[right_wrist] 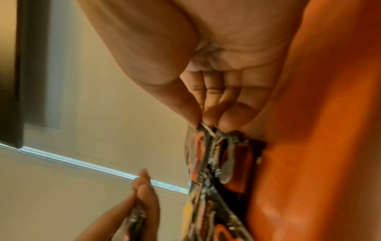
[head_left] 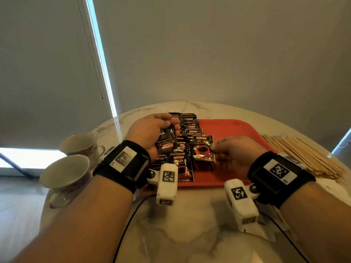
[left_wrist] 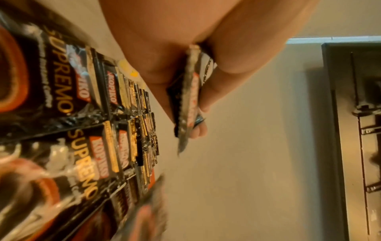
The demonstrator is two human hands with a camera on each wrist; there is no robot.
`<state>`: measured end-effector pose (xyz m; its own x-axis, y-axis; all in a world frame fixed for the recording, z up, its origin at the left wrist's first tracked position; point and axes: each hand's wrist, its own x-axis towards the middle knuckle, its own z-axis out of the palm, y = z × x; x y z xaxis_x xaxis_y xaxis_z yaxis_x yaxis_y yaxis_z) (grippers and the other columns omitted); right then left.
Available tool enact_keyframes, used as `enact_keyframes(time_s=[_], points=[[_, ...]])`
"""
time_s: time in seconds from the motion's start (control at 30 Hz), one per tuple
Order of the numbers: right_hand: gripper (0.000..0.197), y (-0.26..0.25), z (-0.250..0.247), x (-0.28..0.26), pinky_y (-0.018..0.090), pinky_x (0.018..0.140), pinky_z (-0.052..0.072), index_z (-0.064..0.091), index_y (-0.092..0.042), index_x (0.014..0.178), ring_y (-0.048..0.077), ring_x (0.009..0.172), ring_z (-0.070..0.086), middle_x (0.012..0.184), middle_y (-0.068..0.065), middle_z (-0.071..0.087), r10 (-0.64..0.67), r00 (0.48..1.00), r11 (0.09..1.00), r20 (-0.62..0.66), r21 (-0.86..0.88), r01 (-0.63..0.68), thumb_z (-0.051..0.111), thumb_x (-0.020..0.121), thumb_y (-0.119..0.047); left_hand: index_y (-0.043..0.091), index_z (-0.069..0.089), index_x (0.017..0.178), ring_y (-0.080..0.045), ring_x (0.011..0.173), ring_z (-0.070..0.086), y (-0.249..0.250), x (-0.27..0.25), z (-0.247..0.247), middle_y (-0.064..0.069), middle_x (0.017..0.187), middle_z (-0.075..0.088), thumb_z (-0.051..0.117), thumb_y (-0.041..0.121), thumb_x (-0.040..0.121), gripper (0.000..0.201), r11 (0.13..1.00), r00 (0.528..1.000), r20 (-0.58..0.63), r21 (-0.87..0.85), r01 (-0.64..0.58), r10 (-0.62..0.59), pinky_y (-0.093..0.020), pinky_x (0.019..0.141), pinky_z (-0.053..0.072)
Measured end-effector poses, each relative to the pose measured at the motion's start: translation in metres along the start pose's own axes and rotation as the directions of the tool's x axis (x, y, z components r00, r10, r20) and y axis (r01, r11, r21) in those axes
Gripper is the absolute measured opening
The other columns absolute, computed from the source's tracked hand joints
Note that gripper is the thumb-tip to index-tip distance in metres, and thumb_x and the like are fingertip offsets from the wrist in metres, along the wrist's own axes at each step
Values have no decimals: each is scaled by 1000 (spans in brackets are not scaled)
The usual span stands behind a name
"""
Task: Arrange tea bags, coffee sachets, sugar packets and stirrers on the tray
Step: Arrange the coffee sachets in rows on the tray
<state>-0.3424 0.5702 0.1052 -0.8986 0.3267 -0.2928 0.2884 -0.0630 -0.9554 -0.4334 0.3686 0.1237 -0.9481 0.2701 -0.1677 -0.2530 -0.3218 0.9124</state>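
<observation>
your left hand (head_left: 152,130) grips spare coffee sachets (head_left: 167,141); right hand (head_left: 233,154) pinches one sachet (head_left: 203,150) over red tray (head_left: 233,130). coffee step underway; next, lay it flat beside row.

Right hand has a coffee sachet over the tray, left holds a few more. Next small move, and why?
Probably lower the right hand and lay its pinched sachet flat at the near end of the sachet rows on the red tray: it hangs just above them, while the left hand grips spares.

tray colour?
Red-orange tray, clearest in the head view.
</observation>
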Motion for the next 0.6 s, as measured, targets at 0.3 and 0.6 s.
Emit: enact_keyframes(time_s=[0.3,0.6], points=[[10,6,-1,-1,29,56,54,72,3,94,19,61,60,75,13,65,82,996,972,-29,-220,-86,73,84,4,7,60,112,-27,80,76,1,1,-3,-17,98,79,49,-4,104,17,998,1000,12,-67,12,-12,-38,66,62],[12,7,-1,1,30,54,57,70,7,94,19,52,63,69,16,67,83,996,964,-31,-251,-88,75,83,5,7,62,111,-26,77,76,-1,1,-2,-16,96,76,51,-5,103,18,998,1000,-2,-57,5,-5,-37,64,64]])
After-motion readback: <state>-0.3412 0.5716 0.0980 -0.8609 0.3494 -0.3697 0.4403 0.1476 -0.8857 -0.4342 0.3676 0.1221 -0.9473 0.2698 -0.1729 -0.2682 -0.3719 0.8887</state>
